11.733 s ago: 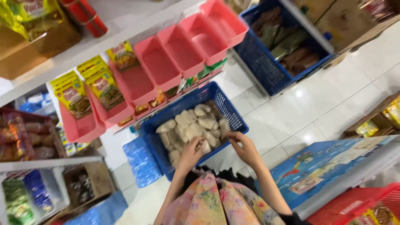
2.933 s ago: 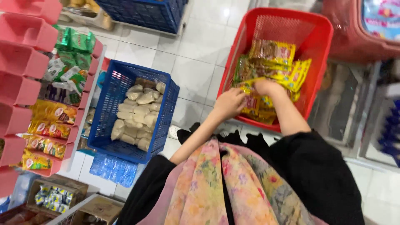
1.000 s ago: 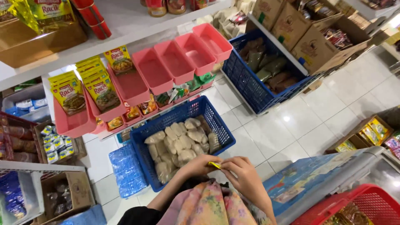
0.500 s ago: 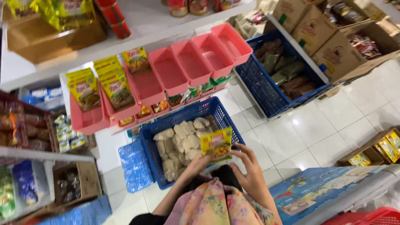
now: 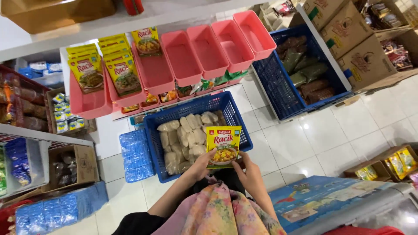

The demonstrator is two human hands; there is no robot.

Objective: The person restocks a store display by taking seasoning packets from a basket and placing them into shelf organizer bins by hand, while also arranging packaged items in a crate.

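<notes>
Both my hands hold up a stack of yellow and green seasoning sachets (image 5: 223, 146) above my lap. My left hand (image 5: 201, 165) grips its lower left edge and my right hand (image 5: 248, 170) its lower right edge. Just beyond the sachets stands a blue crate (image 5: 237, 114) of pale plastic-wrapped packs on the white tiled floor. Above it runs a row of pink bins (image 5: 204, 56) on a shelf; the left bins hold matching yellow sachets (image 5: 119, 69), the right ones look empty.
A second blue crate (image 5: 278, 91) with dark green and brown packs sits at the right, beside cardboard boxes (image 5: 348, 39). Blue wrapped bundles (image 5: 136, 155) lie left of the near crate. Shelves of goods (image 5: 26, 109) fill the left. A blue patterned surface (image 5: 322, 202) lies at lower right.
My view swung from the red basket back to the shelf. My hands have raised the yellow sachets from my lap to in front of the blue crate.
</notes>
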